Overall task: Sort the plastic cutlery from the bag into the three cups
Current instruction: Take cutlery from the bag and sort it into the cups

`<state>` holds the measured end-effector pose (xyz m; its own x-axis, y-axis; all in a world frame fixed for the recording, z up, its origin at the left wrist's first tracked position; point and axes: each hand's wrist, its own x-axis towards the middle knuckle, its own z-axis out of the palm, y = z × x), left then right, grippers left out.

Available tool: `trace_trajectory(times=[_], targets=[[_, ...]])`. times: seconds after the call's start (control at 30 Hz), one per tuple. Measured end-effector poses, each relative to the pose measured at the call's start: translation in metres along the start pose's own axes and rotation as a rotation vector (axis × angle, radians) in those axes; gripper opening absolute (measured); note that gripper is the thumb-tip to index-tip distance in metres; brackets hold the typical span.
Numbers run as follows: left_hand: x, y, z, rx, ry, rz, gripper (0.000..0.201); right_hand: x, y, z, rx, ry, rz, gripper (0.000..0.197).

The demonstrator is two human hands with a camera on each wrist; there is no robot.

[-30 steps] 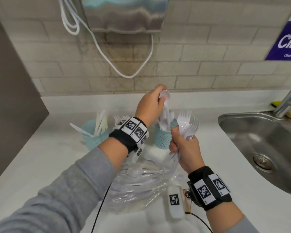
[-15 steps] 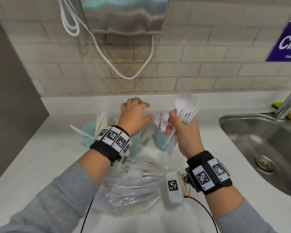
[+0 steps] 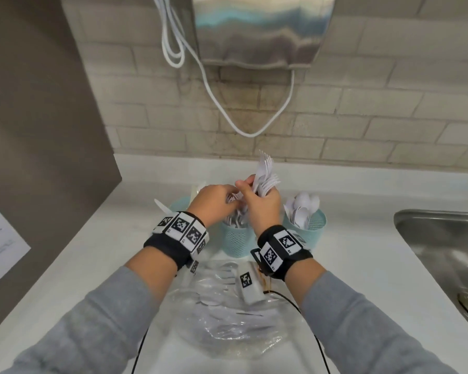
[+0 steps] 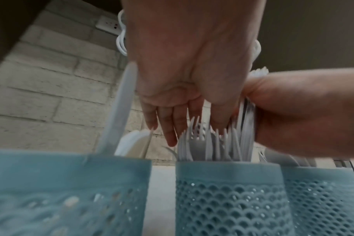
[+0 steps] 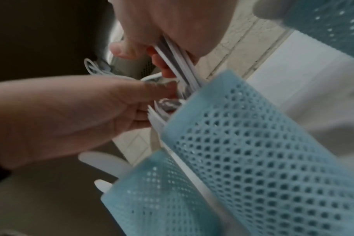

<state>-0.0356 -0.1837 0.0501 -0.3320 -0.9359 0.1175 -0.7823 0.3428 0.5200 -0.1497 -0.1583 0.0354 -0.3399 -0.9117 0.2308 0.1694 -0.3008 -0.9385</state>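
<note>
Three teal mesh cups stand in a row: the left cup [image 3: 177, 209] holds knives, the middle cup [image 3: 237, 240] forks, the right cup [image 3: 307, 230] spoons. My right hand [image 3: 260, 197] grips a bundle of white forks [image 3: 265, 175] by the handles, tines up, with the handle ends dipping into the middle cup [image 4: 228, 191]. My left hand [image 4: 172, 127] reaches over the same cup, its straight fingers touching the forks [image 4: 202, 143] that stand there. The clear bag [image 3: 227, 317] with more cutlery lies on the counter below my wrists.
A steel sink [image 3: 443, 252] is set into the white counter at the right. A brick wall with a metal dispenser [image 3: 260, 31] and a hanging white cable [image 3: 227, 109] rises behind the cups. A dark panel [image 3: 38, 130] stands at the left.
My left hand let go of a spoon at the right cup and moved to the middle cup. My right hand carried the fork bundle left and lowered it to that cup.
</note>
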Motion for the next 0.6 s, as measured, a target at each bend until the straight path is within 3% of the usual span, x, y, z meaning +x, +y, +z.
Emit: trace_trajectory(times=[0.13,0.2,0.3,0.43,0.53,0.6], targets=[[0.0,-0.006,-0.004,-0.024,-0.013,0.082,0.03,-0.004,0.023,-0.006,-0.083,-0.039,-0.004,0.012],[0.002,-0.008,-0.006,-0.032,-0.021,0.07,0.045,-0.004,0.03,-0.008,-0.154,-0.092,0.008,0.013],[-0.001,-0.003,-0.009,-0.191,-0.028,0.093,0.068,0.0,0.033,-0.01,-0.314,-0.174,0.012,0.02],[-0.014,0.013,-0.011,-0.392,0.013,0.247,0.069,-0.001,0.023,-0.008,-0.455,-0.36,0.052,0.017],[-0.019,0.016,-0.009,-0.281,0.031,0.377,0.066,-0.003,0.016,-0.011,-0.646,-0.408,-0.016,0.026],[-0.019,0.013,-0.004,-0.081,0.044,0.394,0.078,-0.002,0.009,-0.015,-0.68,-0.425,0.015,0.041]])
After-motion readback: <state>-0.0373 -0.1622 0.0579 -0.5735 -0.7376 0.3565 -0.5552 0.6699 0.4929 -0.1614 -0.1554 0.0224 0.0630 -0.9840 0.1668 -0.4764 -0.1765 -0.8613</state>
